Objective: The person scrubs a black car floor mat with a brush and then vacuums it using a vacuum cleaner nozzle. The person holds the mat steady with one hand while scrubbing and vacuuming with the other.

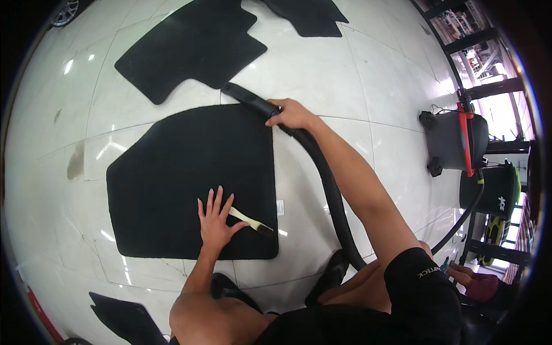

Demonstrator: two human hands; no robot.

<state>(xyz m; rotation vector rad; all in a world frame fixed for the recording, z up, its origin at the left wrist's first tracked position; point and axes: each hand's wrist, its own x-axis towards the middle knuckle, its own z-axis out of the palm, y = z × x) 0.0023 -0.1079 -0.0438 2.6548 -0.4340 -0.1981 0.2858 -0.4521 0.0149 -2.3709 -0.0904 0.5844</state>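
A black car floor mat [190, 167] lies flat on the tiled floor in front of me. My left hand [216, 221] rests on its lower part, open, fingers spread and palm down. Beside the thumb is a brush [246, 218] with a pale handle and dark bristles; the thumb meets or overlaps it, and I cannot tell whether it is gripped. My right hand [291, 114] is closed around the black vacuum hose [330, 184], near the base of its nozzle [246, 99]. The nozzle points up and left over the mat's top right corner, its tip near another mat.
More black mats lie at the top [192, 49], the top right [310, 16] and the lower left [126, 316]. A grey wheeled vacuum [451, 141] with a red band stands at right, before a dark bin [489, 190]. Another person [480, 286] shows at the lower right.
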